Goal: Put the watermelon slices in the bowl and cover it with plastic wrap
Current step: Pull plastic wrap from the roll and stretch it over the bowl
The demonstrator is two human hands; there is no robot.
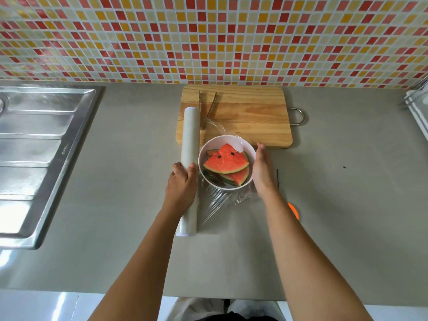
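Note:
A white bowl (209, 151) stands on the grey counter and holds several red watermelon slices (225, 162) with green rind. Clear plastic wrap (217, 200) stretches from a long white roll (190, 144) across the bowl, wrinkled at the near side and reaching past the far rim. My left hand (181, 184) grips the roll just left of the bowl. Against the bowl's right side lies my right hand (262, 169), flat, fingers together, pressing the film there.
A wooden cutting board (250, 112) with metal tongs (208, 105) lies just behind the bowl. A steel sink drainboard (39, 144) fills the left. A knife with an orange handle (293, 210) lies right of my right forearm. A white rack (419, 107) sits at the far right.

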